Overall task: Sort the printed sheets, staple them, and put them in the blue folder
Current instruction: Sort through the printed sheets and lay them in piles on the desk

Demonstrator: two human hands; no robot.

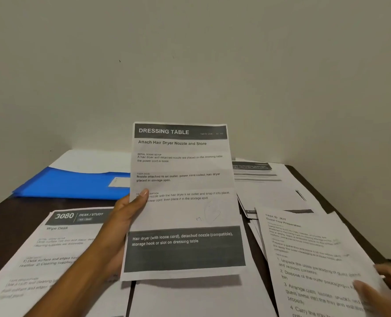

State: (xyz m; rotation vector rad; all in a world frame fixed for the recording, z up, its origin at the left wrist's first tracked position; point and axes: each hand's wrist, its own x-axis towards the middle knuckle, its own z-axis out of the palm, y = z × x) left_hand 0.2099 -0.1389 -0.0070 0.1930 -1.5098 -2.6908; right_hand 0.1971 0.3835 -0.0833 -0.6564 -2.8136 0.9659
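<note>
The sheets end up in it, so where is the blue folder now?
The blue folder lies on the table's far left, behind the raised Dressing Table sheet.

**Readable print on the sheets**

The raised middle sheet (183, 202) is headed "DRESSING TABLE", with "Attach Hair Dryer Nozzle and Store" beneath. Its "TASK GOAL" reads "Nozzle attached to air outlet; power cord coiled; hair dryer placed in storage spot." Its dark lower band says "Hair dryer (with loose cord), detached nozzle (compatible), storage hook or slot on dressing table".

The near left sheet (52, 252) shows "3080", "DESK / STUDY" and "Wipe Desk".

The near right sheet (316, 259) reads "TASK ID 2637", "Guest Tray Preparation".
</note>
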